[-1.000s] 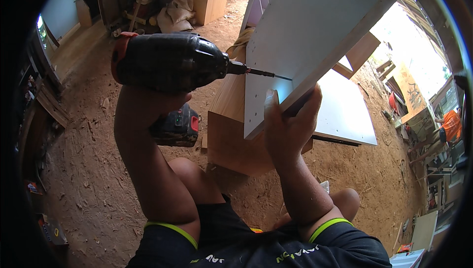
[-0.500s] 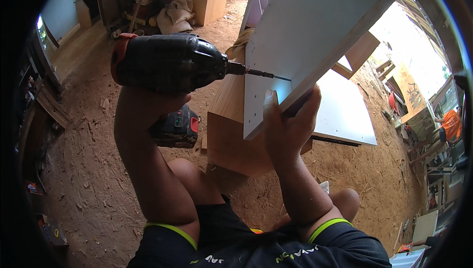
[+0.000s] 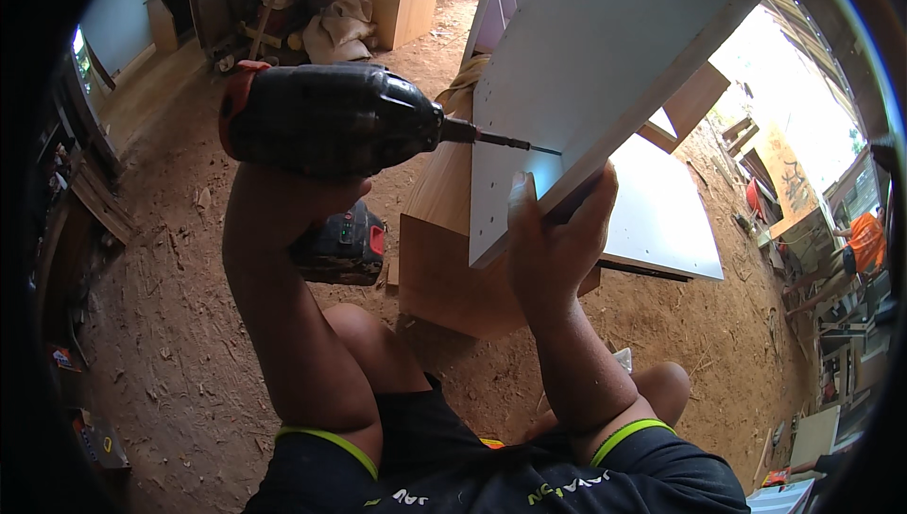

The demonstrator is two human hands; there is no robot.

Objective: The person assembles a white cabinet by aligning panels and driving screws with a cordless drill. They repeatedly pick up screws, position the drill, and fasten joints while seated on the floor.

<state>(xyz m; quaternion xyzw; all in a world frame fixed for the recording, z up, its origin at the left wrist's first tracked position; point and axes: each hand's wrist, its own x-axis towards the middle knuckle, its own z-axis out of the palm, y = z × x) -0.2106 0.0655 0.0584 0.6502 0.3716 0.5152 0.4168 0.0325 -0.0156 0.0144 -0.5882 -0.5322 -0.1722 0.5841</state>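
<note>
Above sawdust floor point(image 3: 170, 325), your left hand point(image 3: 283, 197) gripped black drill point(image 3: 331, 117), bit aimed at white panel point(image 3: 586, 70); your right hand point(image 3: 557, 240) clamped panel's lower edge, steadying it against bit's push.

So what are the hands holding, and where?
The left hand grips the cordless drill by its handle; the right hand clasps the white board at its lower edge.
</note>
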